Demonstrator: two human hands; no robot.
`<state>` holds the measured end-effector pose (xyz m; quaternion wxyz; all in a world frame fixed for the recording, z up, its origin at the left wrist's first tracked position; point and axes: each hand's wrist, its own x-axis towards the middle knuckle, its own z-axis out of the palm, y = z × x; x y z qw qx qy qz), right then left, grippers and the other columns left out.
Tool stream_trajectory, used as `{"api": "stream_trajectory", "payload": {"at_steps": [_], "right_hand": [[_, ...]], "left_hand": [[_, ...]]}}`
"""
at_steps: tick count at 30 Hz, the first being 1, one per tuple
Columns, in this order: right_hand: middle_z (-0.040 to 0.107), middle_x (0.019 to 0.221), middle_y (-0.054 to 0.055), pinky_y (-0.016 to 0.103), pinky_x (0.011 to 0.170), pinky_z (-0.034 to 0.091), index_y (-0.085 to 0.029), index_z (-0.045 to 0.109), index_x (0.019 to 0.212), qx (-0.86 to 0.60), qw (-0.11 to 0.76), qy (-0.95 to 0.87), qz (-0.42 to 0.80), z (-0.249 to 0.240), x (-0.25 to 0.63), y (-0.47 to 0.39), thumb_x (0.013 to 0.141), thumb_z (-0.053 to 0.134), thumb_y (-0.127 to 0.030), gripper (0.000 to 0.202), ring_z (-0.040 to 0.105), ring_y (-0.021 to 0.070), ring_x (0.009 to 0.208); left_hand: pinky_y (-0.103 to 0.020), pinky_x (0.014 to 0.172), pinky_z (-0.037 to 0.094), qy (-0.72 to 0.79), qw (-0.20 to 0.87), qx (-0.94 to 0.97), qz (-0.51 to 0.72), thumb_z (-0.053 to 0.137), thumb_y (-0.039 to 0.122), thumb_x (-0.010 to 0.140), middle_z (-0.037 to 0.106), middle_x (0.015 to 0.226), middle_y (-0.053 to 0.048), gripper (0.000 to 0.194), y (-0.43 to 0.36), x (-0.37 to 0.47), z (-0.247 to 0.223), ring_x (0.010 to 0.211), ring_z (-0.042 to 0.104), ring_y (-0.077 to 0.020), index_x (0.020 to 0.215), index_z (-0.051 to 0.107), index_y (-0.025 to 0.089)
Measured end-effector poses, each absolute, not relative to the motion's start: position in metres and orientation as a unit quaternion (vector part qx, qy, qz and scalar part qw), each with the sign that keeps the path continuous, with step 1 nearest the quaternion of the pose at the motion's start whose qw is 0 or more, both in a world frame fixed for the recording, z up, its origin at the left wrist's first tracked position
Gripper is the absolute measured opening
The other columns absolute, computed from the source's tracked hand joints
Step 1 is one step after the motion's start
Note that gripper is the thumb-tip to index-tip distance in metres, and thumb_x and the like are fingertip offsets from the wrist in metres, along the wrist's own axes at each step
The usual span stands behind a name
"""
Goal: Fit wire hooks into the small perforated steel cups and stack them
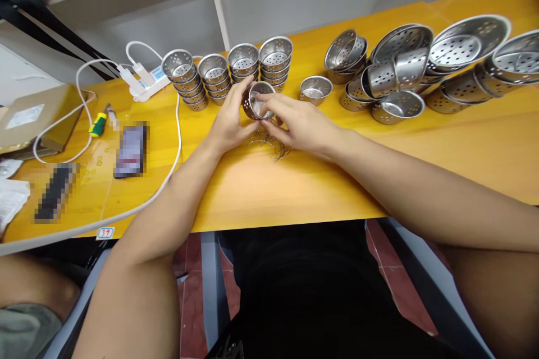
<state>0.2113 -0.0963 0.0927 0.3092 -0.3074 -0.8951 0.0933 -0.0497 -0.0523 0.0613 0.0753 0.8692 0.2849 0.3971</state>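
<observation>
A small perforated metal cup (249,102) is tilted with its mouth toward me, above the table's middle. My left hand (229,118) is closed around its left side. From the right, my right hand (301,123) grips the cup's rim, fingers reaching over the opening; whether something small is pinched there I cannot make out. Several thin curved wire pieces (278,148) lie on the table just below the hands. Behind the cup stand stacks of like cups (213,70), and a single cup (315,90) sits to the right of my hands.
Nested and tipped perforated cups (396,76) crowd the right side. Further left are a white power strip (147,84) with cables, a green-yellow screwdriver (99,123), two blurred dark objects and a cardboard box (37,118). Another person's leg (33,280) shows at lower left.
</observation>
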Motion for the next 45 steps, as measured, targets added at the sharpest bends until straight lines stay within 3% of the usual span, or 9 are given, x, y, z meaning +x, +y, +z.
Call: {"api": "stream_trajectory", "payload": {"at_steps": [3, 5, 10, 14, 19, 28, 34, 38, 45], "right_hand": [[0.079, 0.147, 0.018, 0.052, 0.101, 0.068, -0.021, 0.062, 0.153, -0.306, 0.329, -0.882, 0.145, 0.090, 0.210, -0.094, 0.109, 0.067, -0.034, 0.047, 0.081, 0.0367, 0.121], [0.078, 0.144, 0.018, 0.052, 0.105, 0.066, -0.021, 0.062, 0.153, -0.292, 0.347, -0.877, 0.160, 0.090, 0.210, -0.093, 0.109, 0.066, -0.033, 0.046, 0.078, 0.0355, 0.123], [0.070, 0.126, 0.013, 0.055, 0.111, 0.063, -0.026, 0.070, 0.116, -0.276, 0.380, -0.866, 0.169, 0.090, 0.210, -0.091, 0.116, 0.063, -0.038, 0.014, 0.073, 0.0332, 0.117], [0.067, 0.126, 0.013, 0.060, 0.113, 0.060, -0.026, 0.071, 0.110, -0.344, 0.429, -0.817, 0.174, 0.088, 0.210, -0.089, 0.114, 0.073, -0.056, 0.030, 0.069, 0.0350, 0.117], [0.067, 0.104, 0.008, 0.052, 0.096, 0.063, -0.026, 0.070, 0.099, -0.384, 0.436, -0.777, 0.240, 0.083, 0.208, -0.086, 0.106, 0.080, -0.074, 0.049, 0.066, 0.0279, 0.094], [0.076, 0.099, 0.008, 0.051, 0.096, 0.067, -0.029, 0.069, 0.088, -0.423, 0.438, -0.731, 0.309, 0.080, 0.200, -0.086, 0.092, 0.088, -0.078, 0.053, 0.071, 0.0298, 0.099], [0.076, 0.089, 0.007, 0.048, 0.082, 0.062, -0.027, 0.071, 0.085, -0.401, 0.446, -0.719, 0.350, 0.081, 0.200, -0.084, 0.088, 0.092, -0.068, 0.046, 0.068, 0.0262, 0.082], [0.072, 0.083, 0.005, 0.044, 0.071, 0.056, -0.027, 0.070, 0.085, -0.400, 0.435, -0.701, 0.398, 0.083, 0.199, -0.085, 0.085, 0.096, -0.072, 0.052, 0.063, 0.0237, 0.074], [0.070, 0.088, 0.005, 0.045, 0.077, 0.061, -0.029, 0.067, 0.088, -0.401, 0.447, -0.706, 0.375, 0.076, 0.204, -0.074, 0.083, 0.094, -0.086, 0.064, 0.065, 0.0255, 0.082]], "left_hand": [[-0.071, 0.139, 0.055, 0.275, 0.055, 0.878, 0.387, 0.058, 0.088, 0.109, 0.059, 0.169, -0.016, 0.090, -0.048, -0.053, 0.059, 0.166, 0.062, -0.0417, 0.178, 0.033, 0.037], [-0.072, 0.140, 0.053, 0.274, 0.048, 0.881, 0.383, 0.061, 0.086, 0.109, 0.060, 0.166, -0.016, 0.087, -0.046, -0.054, 0.058, 0.165, 0.062, -0.0423, 0.176, 0.037, 0.037], [-0.073, 0.142, 0.050, 0.275, 0.057, 0.876, 0.392, 0.063, 0.083, 0.109, 0.059, 0.165, -0.016, 0.084, -0.041, -0.055, 0.055, 0.164, 0.061, -0.0429, 0.175, 0.040, 0.036], [-0.073, 0.140, 0.051, 0.269, 0.050, 0.880, 0.387, 0.060, 0.082, 0.111, 0.058, 0.164, -0.017, 0.082, -0.036, -0.056, 0.052, 0.164, 0.061, -0.0424, 0.175, 0.039, 0.036], [-0.072, 0.138, 0.054, 0.275, 0.038, 0.884, 0.376, 0.060, 0.083, 0.110, 0.060, 0.162, -0.017, 0.081, -0.039, -0.055, 0.055, 0.162, 0.062, -0.0414, 0.173, 0.043, 0.036], [-0.071, 0.135, 0.055, 0.322, 0.026, 0.882, 0.344, 0.059, 0.081, 0.111, 0.066, 0.158, -0.019, 0.070, -0.053, -0.048, 0.064, 0.157, 0.066, -0.0418, 0.160, 0.055, 0.030], [-0.069, 0.134, 0.055, 0.312, 0.027, 0.892, 0.326, 0.064, 0.073, 0.111, 0.065, 0.159, -0.018, 0.066, -0.052, -0.050, 0.066, 0.154, 0.066, -0.0406, 0.159, 0.053, 0.029], [-0.067, 0.133, 0.056, 0.310, 0.028, 0.892, 0.327, 0.063, 0.078, 0.110, 0.065, 0.158, -0.019, 0.070, -0.052, -0.051, 0.067, 0.153, 0.067, -0.0404, 0.158, 0.053, 0.028], [-0.069, 0.137, 0.052, 0.335, 0.043, 0.880, 0.333, 0.061, 0.090, 0.105, 0.063, 0.161, -0.020, 0.083, -0.049, -0.053, 0.067, 0.159, 0.063, -0.0425, 0.160, 0.053, 0.028]]}}
